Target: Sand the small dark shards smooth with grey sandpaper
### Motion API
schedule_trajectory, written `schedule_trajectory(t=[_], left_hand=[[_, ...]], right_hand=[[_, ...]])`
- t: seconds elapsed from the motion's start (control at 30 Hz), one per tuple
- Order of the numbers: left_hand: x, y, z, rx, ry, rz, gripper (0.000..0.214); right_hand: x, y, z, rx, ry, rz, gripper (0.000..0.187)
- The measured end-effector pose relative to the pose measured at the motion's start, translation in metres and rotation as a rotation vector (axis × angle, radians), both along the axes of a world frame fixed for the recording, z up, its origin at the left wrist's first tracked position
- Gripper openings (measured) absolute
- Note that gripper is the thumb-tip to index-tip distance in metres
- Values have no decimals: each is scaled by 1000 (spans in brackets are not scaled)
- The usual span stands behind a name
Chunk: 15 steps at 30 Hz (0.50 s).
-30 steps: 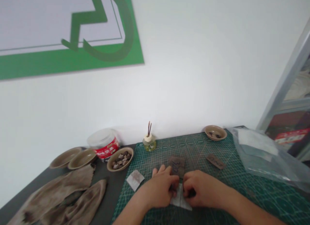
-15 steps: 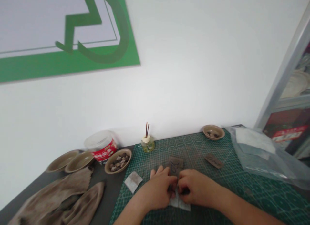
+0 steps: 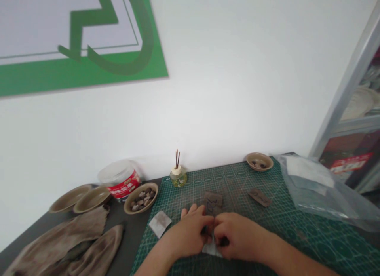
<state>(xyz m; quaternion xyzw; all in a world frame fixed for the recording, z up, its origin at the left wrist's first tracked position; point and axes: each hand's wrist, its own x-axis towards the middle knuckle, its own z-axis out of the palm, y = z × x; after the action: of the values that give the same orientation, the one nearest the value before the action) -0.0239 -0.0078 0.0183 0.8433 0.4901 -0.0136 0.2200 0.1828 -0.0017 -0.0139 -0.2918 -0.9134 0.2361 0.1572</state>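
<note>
My left hand (image 3: 191, 230) and my right hand (image 3: 236, 234) are together over the green cutting mat (image 3: 196, 264), almost touching. Both pinch a small white pouch (image 3: 211, 250), whose lower edge shows beneath the fingers while the rest is hidden. The right hand's fingers are curled in; on the left, thumb and forefinger are bent while other fingers reach out over the mat. Just beyond the fingertips lies a brown tag with handwriting (image 3: 213, 200). Left of my left hand rests another white pouch (image 3: 160, 223) with a brownish patch.
A second brown tag (image 3: 259, 197), a small dish (image 3: 259, 162) and a clear plastic bag (image 3: 332, 202) are at right. Behind stands a reed diffuser (image 3: 178, 177). At left are a bowl of stones (image 3: 141, 199), two shallow bowls (image 3: 69, 198), a lidded tub (image 3: 120, 181) and brown cloth (image 3: 74, 236).
The view has shifted slightly. Less of the white pouch's lower edge shows below my hands, which stay close together in nearly the same pinch.
</note>
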Motion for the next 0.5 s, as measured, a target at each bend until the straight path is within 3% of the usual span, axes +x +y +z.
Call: schedule_trajectory(t=[0.1,0.23,0.43,0.5], left_hand=[[0,0,0,-18,9,11,19],[1,1,0,-45,27,13,18],[0,1,-2,-42,28,19,18],[-1,1,-2,-48,13,19,16]], right_hand=[[6,2,0,-52,-11,36,10],[6,6,-3,-8,-33,-45,7],[6,1,-5,-24,-16,94,8],[10,3,-3,-36,-36,59,9]])
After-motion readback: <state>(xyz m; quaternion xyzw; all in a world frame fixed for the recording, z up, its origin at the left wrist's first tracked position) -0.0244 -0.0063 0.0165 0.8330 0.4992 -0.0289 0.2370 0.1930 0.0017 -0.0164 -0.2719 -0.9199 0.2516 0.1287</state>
